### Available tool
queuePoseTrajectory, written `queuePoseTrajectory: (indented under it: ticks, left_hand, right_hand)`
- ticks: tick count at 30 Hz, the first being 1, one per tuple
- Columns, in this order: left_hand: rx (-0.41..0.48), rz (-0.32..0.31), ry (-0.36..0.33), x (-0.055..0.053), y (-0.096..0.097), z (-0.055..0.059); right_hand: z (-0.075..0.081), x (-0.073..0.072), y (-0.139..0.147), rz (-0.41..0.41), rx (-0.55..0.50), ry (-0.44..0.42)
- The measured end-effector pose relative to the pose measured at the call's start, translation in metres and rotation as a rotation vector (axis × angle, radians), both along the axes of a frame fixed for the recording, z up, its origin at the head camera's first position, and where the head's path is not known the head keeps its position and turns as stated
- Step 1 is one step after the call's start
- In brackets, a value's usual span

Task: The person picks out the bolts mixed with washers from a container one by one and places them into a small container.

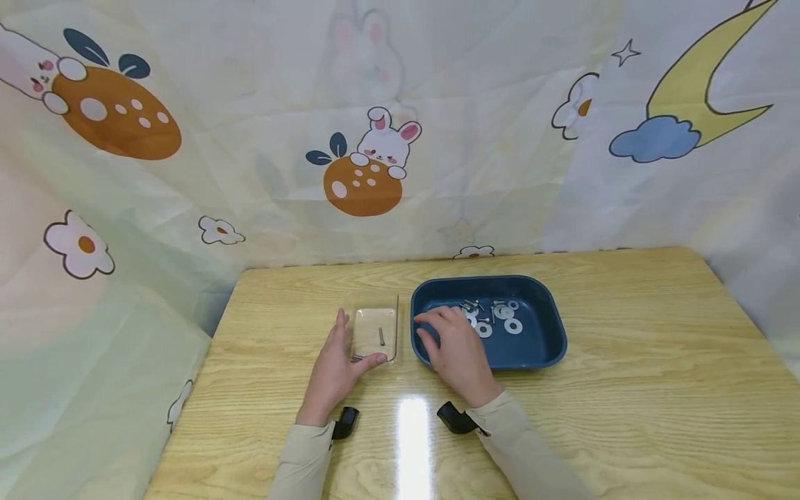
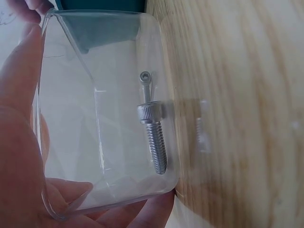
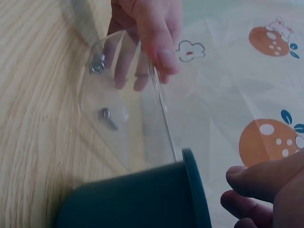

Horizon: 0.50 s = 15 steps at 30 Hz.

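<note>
Head: clear box [image 1: 367,330] sits on the worktop [image 1: 656,340], left of centre, well in from the near edge. Two bolts [image 1: 382,337] in it, one mid-floor, one at the near-left corner, partly behind the thumb. Left hand [image 1: 332,371] holds the box, fingers along its left side, thumb across its near edge. Blue tray [image 1: 540,340] just right of the box, narrow gap between. Washers [image 1: 513,326] and screws [image 1: 493,316] lie in the tray, grouped toward its far edge. Right hand [image 1: 459,351] over the tray's left end, fingers bent, thumb apart, nothing visible in the grip.

Left wrist: box rim against the hand. Nearer bolt shows knurled head and threaded shank; other lies just past it.

Right wrist: left thumb laps the box rim, fingers outside the wall. Right thumb and fingertips gapped, no part seen between them.
</note>
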<state>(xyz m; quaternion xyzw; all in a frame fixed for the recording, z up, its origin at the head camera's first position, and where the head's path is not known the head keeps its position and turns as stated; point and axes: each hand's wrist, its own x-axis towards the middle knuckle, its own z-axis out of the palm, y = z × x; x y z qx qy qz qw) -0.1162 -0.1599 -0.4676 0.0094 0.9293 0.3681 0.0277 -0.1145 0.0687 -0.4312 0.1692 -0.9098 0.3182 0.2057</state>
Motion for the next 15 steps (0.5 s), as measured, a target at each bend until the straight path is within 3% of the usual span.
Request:
queuePoseTrajectory:
  ticks: [15]
  left_hand:
    - [0.003,0.007,0.001,0.002,0.000,0.002]
  right_hand:
    - [0.000,-0.008,0.024,-0.021,0.000,-0.001]
